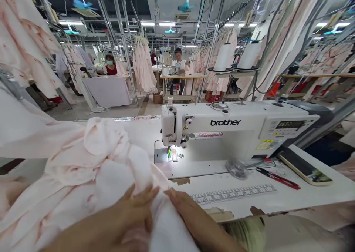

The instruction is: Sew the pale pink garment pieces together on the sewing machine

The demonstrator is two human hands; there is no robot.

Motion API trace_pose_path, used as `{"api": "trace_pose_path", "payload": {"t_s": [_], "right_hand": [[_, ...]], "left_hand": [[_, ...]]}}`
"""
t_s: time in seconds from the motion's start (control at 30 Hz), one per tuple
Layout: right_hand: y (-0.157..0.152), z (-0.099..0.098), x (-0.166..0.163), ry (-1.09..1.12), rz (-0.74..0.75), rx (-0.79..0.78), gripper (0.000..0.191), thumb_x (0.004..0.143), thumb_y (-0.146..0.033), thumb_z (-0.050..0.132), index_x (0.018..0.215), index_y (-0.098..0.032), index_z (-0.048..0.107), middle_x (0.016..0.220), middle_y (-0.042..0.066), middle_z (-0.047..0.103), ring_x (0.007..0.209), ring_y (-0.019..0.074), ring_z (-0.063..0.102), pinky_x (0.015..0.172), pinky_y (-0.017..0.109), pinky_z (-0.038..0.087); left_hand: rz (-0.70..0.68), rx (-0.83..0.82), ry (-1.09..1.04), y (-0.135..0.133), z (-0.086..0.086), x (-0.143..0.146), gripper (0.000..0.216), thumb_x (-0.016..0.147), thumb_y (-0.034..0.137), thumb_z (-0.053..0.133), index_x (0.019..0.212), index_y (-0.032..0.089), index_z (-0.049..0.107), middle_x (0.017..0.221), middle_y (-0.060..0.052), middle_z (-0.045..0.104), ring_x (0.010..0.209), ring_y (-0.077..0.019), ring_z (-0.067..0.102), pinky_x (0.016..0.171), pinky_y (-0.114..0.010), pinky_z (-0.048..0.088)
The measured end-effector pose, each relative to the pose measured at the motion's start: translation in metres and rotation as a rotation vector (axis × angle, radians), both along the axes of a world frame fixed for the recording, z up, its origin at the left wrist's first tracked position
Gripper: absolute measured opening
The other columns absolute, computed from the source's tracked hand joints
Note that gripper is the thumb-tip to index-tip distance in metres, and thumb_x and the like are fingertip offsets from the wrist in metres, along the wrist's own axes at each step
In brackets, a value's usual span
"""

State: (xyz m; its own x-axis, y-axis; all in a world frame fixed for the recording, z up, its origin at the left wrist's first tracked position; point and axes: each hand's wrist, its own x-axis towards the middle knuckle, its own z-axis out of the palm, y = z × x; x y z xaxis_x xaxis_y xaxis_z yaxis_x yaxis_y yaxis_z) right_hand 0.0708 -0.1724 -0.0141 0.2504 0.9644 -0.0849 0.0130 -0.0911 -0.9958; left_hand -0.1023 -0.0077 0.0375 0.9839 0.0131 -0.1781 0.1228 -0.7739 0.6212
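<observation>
Two bare hands on the cloth, right at the near edge of the head view! Left hand (111,222) low and close, fingers (140,195) spread across the folds; right hand (194,218) just beside it, fingers (172,193) lying on the same fabric. Both pressed against the cloth, though clenched or merely resting, impossible to call from here. Beneath them, a bunched pale pink garment (83,163), heaped over the near left of the desk (244,207), just beside the brightly lit needle plate (162,155) of a white Brother sewing machine (222,122). Over to the right, a measuring scale (233,194) along the near part of the desk, a clear plastic disc (237,168), red-handled thread snips (279,178) and a phone (305,167). Farther off, white thread cones (224,56) on a stand behind the machine, rows of hanging pink garments (144,67), one co-worker (109,63) at far left and another (177,59) at a far desk!
</observation>
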Motion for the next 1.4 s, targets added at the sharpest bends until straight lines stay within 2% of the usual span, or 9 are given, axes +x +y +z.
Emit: {"api": "trace_pose_path", "payload": {"t_s": [0.1, 0.2, 0.3, 0.43, 0.57, 0.7, 1.0, 1.23, 1.4], "right_hand": [[-0.003, -0.004, -0.007, 0.248, 0.049, 0.048, 0.055, 0.087, -0.069, 0.053, 0.104, -0.018, 0.067, 0.092, 0.005, 0.066, 0.092, 0.023, 0.062, 0.086, 0.034, 0.049], [-0.005, -0.009, -0.013, 0.306, 0.011, 0.143, 0.046, 0.08, -0.046, 0.07, 0.117, -0.019, 0.06, 0.107, 0.006, 0.064, 0.105, 0.0236, 0.059, 0.097, 0.036, 0.044], [-0.008, -0.014, -0.016, 0.172, -0.039, 0.209, 0.041, 0.078, -0.021, 0.064, 0.118, -0.02, 0.056, 0.111, 0.005, 0.061, 0.105, 0.0207, 0.058, 0.098, 0.035, 0.042], [-0.016, -0.019, -0.017, -0.068, -0.147, 0.165, 0.035, 0.071, -0.015, 0.06, 0.105, -0.021, 0.055, 0.088, -0.001, 0.058, 0.082, 0.0161, 0.056, 0.077, 0.026, 0.045], [-0.023, -0.018, -0.016, -0.206, -0.141, 0.222, 0.017, 0.078, -0.02, 0.063, 0.095, -0.022, 0.06, 0.077, -0.002, 0.057, 0.07, 0.0136, 0.053, 0.064, 0.022, 0.041], [-0.022, -0.014, -0.012, -0.314, -0.049, 0.406, 0.018, 0.092, -0.022, 0.051, 0.089, -0.023, 0.069, 0.08, 0.002, 0.063, 0.077, 0.0146, 0.061, 0.07, 0.022, 0.045], [-0.024, -0.031, -0.002, -0.704, -0.155, 0.068, 0.02, 0.093, -0.015, 0.047, 0.098, -0.018, 0.067, 0.089, 0.005, 0.059, 0.083, 0.0178, 0.059, 0.073, 0.026, 0.046], [-0.022, -0.021, 0.0, -0.61, -0.173, 0.003, 0.018, 0.089, -0.009, 0.051, 0.091, -0.02, 0.065, 0.088, 0.002, 0.057, 0.081, 0.016, 0.058, 0.07, 0.025, 0.043], [-0.013, -0.005, 0.005, -0.487, -0.272, -0.072, 0.028, 0.077, -0.008, 0.068, 0.098, -0.021, 0.054, 0.103, 0.002, 0.055, 0.096, 0.0197, 0.055, 0.083, 0.03, 0.043]], "left_hand": [[-0.021, 0.035, 0.114, -0.006, 0.002, 0.01, 0.021, 0.093, 0.037, 0.053, 0.107, 0.029, 0.065, 0.148, -0.003, 0.045, 0.144, -0.0297, 0.029, 0.121, -0.057, 0.009], [0.144, 0.064, -0.008, -0.001, -0.001, 0.025, 0.037, 0.097, 0.032, 0.04, 0.133, 0.032, 0.049, 0.152, -0.001, 0.039, 0.143, -0.0234, 0.031, 0.122, -0.048, 0.017], [0.04, 0.053, -0.027, -0.002, -0.002, 0.04, 0.054, 0.093, 0.03, 0.049, 0.146, 0.033, 0.036, 0.154, -0.001, 0.037, 0.142, -0.0246, 0.032, 0.121, -0.047, 0.017], [-0.041, 0.077, 0.043, -0.002, 0.002, 0.049, 0.027, 0.085, 0.032, 0.062, 0.111, 0.026, 0.066, 0.11, -0.002, 0.069, 0.109, -0.0234, 0.061, 0.117, -0.044, 0.025], [0.088, 0.024, 0.147, 0.017, 0.022, 0.043, 0.014, 0.087, 0.035, 0.06, 0.085, 0.023, 0.068, 0.087, 0.002, 0.069, 0.087, -0.0184, 0.063, 0.079, -0.028, 0.046], [0.068, -0.061, 0.11, 0.029, 0.037, 0.059, 0.009, 0.083, 0.032, 0.066, 0.083, 0.024, 0.069, 0.086, 0.004, 0.068, 0.085, -0.0166, 0.061, 0.076, -0.025, 0.043], [0.05, -0.011, 0.038, 0.026, -0.027, 0.109, 0.003, 0.072, 0.018, 0.06, 0.074, 0.019, 0.057, 0.105, -0.001, 0.055, 0.1, -0.0191, 0.052, 0.089, -0.03, 0.04], [0.171, 0.018, 0.135, 0.022, -0.019, 0.103, 0.023, 0.074, 0.02, 0.057, 0.097, 0.023, 0.057, 0.103, -0.002, 0.056, 0.106, -0.0248, 0.046, 0.091, -0.037, 0.039], [0.081, -0.036, 0.077, 0.028, -0.018, 0.099, 0.008, 0.081, 0.027, 0.059, 0.085, 0.021, 0.059, 0.099, -0.001, 0.057, 0.097, -0.0213, 0.052, 0.087, -0.033, 0.04]]}}
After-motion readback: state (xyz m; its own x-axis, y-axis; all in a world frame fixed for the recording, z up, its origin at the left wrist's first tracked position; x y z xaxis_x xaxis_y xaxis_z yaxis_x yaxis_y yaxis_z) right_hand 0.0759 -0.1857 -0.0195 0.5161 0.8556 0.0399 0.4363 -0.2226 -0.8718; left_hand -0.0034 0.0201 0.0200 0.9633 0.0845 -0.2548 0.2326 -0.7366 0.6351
